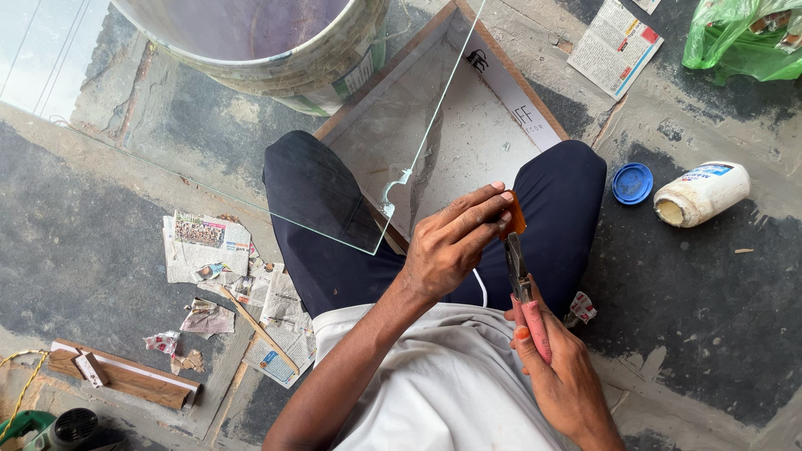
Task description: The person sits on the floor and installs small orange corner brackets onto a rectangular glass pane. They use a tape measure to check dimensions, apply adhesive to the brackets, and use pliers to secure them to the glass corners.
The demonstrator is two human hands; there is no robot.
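My left hand pinches a small orange-brown piece between its fingertips, over my lap. My right hand grips the pink handles of a pair of pliers, whose jaws meet that piece from below. A clear glass sheet lies across my left knee, with a notch chipped in its right edge. Under it a wooden-framed board rests against my legs.
A large bucket stands at the top. To the right lie a white jar on its side and its blue lid. Newspaper scraps, a wood strip, a green tool lie left; green bag top right.
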